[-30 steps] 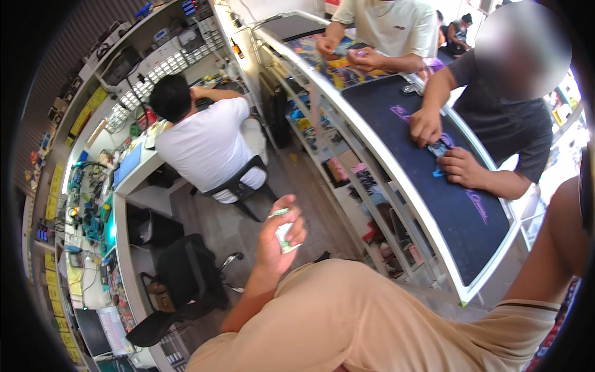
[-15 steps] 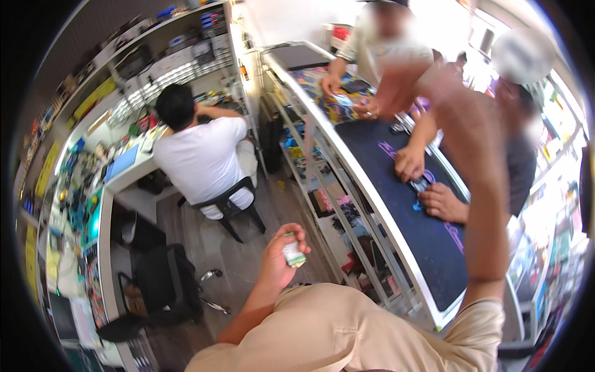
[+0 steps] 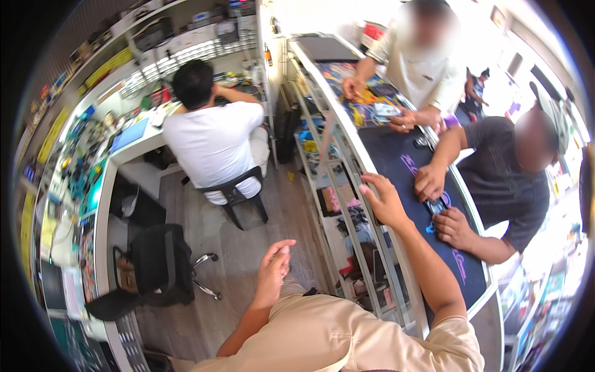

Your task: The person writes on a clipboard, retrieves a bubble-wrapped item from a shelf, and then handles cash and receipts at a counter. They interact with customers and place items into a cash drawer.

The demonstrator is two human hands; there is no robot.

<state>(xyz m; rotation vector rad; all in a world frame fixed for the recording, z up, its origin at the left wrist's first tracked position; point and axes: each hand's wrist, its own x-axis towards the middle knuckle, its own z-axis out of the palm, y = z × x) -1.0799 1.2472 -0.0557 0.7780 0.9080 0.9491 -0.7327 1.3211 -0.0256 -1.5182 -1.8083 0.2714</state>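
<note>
My left hand (image 3: pixel 273 273) is out in front of my waist, above the wood-look floor. Its fingers are curled, and whatever they may hold is hidden from this side. My right hand (image 3: pixel 388 201) reaches forward over the near edge of the glass counter (image 3: pixel 379 204), its fingers apart and nothing seen in them. Beyond it lies a dark mat (image 3: pixel 396 164) with purple lettering. On that mat a person in a dark shirt holds a phone (image 3: pixel 435 206) with both hands.
A person in a white shirt (image 3: pixel 214 136) sits on a black plastic chair (image 3: pixel 238 195) at the cluttered workbench (image 3: pixel 133 142). A black office chair (image 3: pixel 161 263) stands at left. Across the counter, another person (image 3: pixel 427 68) handles small items on a colourful mat (image 3: pixel 353 77).
My right hand has come down from high up at the right to the counter's near edge. The small white-and-green thing in my left hand no longer shows. My view has shifted.
</note>
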